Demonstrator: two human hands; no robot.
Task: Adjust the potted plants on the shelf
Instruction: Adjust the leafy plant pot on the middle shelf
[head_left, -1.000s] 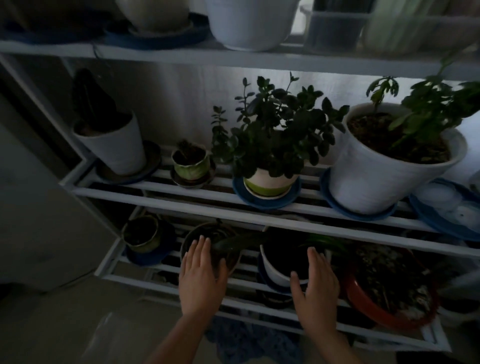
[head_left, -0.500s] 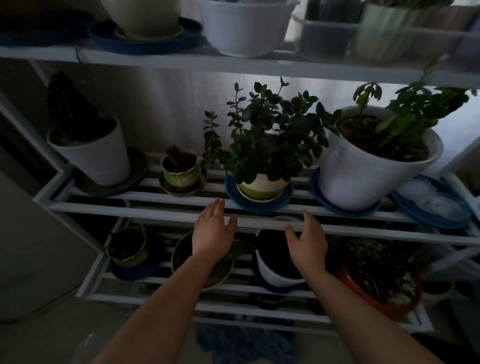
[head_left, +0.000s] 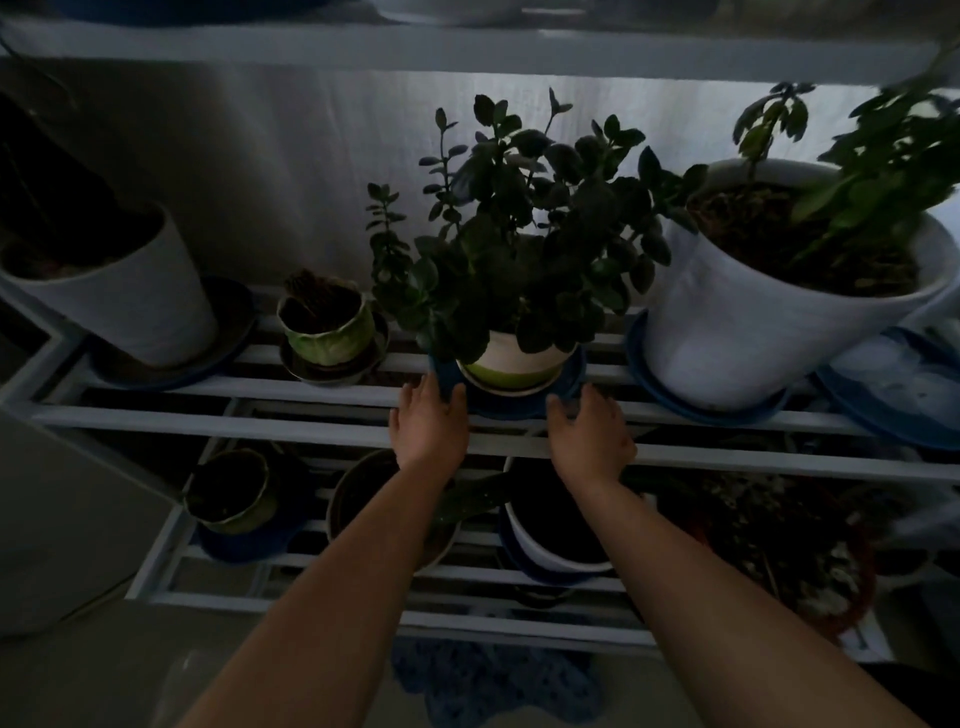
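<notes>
A bushy dark-leaved plant grows in a white and green pot (head_left: 511, 358) that stands on a blue saucer (head_left: 506, 405) in the middle of the white slatted shelf (head_left: 311, 423). My left hand (head_left: 428, 423) grips the saucer's left rim, thumb against the front. At the saucer's right rim my right hand (head_left: 589, 434) has its fingers curled on the edge. Both forearms reach up from below, over the lower tier.
A large white pot (head_left: 753, 312) on a blue saucer stands close on the right, and a small green cactus pot (head_left: 327, 332) close on the left. Far left is a tall white pot (head_left: 119, 301). The lower tier holds several pots. Another shelf (head_left: 467, 49) runs overhead.
Both hands rose from the lower tier's pots to the middle tier and closed on the blue saucer's two sides. The camera moved closer.
</notes>
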